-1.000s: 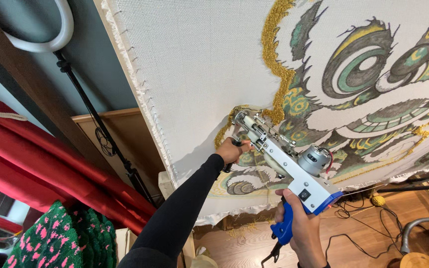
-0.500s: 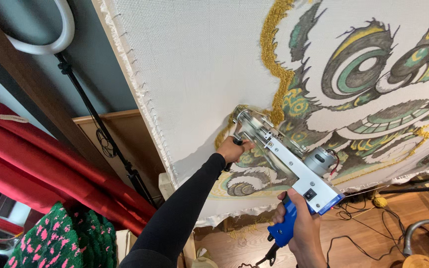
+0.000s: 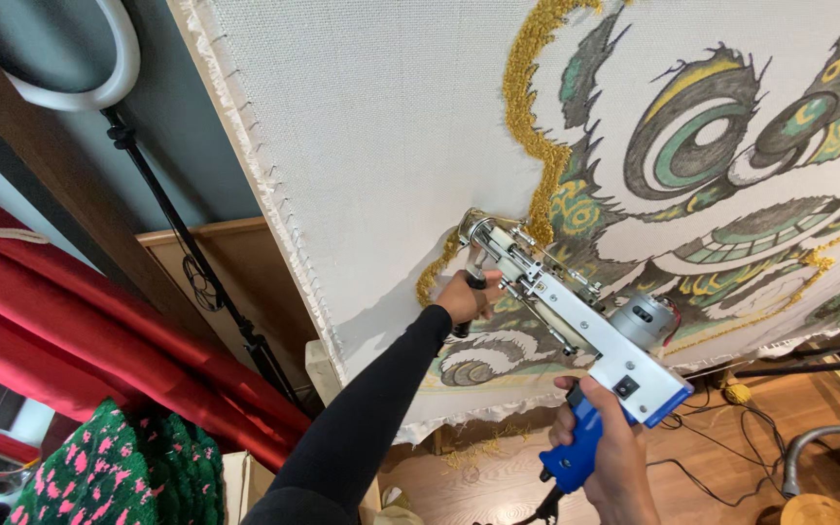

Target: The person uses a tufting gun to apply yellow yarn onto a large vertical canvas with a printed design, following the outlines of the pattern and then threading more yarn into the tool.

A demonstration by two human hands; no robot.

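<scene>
— What fills the view?
— A stretched white tufting cloth (image 3: pixel 362 126) with a drawn lion-dance face and gold yarn loops (image 3: pixel 527 117).
— And the tool?
— A white tufting gun (image 3: pixel 576 321), nose pressed to the cloth. Right hand (image 3: pixel 610 452) clenches its blue grip; left hand (image 3: pixel 467 297) grasps the front handle.
— Around it?
— Red curtain (image 3: pixel 99 331), ring light (image 3: pixel 99 83), floor cables (image 3: pixel 721 428).

stretched canvas (image 3: pixel 371 146) blocks ahead; light stand (image 3: pixel 196 262) crowds left.

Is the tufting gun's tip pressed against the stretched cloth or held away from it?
Pressed against it. The tufting gun has its tip on the cloth by the gold yarn line, left hand steadying, right hand gripping.
</scene>
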